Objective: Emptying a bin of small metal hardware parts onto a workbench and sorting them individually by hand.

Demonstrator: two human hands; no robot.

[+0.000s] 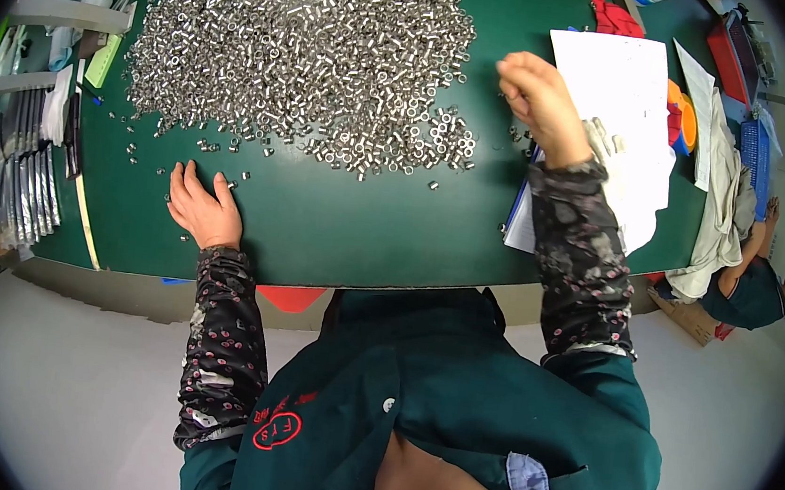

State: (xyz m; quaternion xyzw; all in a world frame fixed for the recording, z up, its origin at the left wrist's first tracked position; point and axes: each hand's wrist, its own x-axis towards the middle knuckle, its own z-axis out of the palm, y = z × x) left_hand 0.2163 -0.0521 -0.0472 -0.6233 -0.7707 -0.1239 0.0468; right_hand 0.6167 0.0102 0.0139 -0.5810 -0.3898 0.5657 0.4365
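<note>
A large heap of small silver metal sleeves (303,47) covers the far middle of the green table (338,221). My left hand (200,206) lies flat on the table, fingers together, below the heap's left edge, with a few stray sleeves just beyond its fingertips. My right hand (539,98) is raised at the heap's right side with fingers curled shut; whether it holds a sleeve is hidden. A few sleeves (606,138) lie on the white paper sheets (628,107) beside that hand.
Plastic bags and dark strips (30,182) line the table's left edge. Red and orange items (679,117) and a pale cloth (723,201) lie right of the paper. Another person (757,285) sits low at the far right. Grey floor lies below the table's front edge.
</note>
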